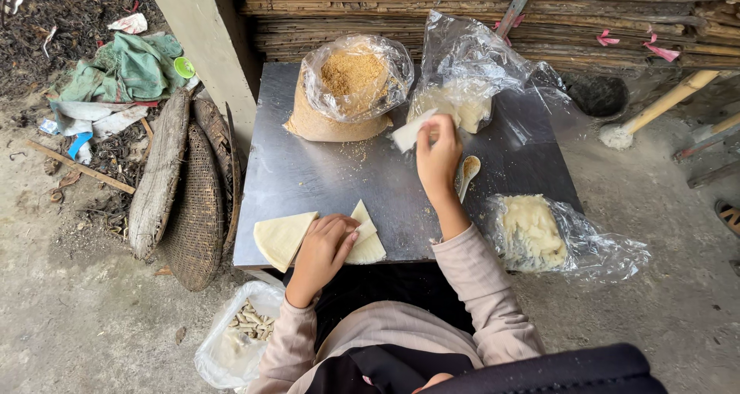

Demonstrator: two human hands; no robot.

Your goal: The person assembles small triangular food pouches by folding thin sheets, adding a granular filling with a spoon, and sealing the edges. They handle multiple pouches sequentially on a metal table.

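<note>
My left hand (322, 249) rests flat on pale triangular wrapper sheets (368, 240) at the near edge of the metal table (324, 170). Another cream triangular sheet (282, 237) lies just left of that hand. My right hand (438, 156) is raised over the table's middle, pinching a white wrapper sheet (412, 130) by its edge. A spoon (467, 172) with brown filling lies right beside that hand. A plastic bag of brown crumbly powder (353, 82) stands at the back of the table.
A clear bag of white sheets (465, 101) stands behind my right hand. A bag of pale dough (532, 232) hangs over the table's right edge. A bag of rolled pieces (248, 324) sits on the ground left of my knee. Woven trays (196, 209) lean left.
</note>
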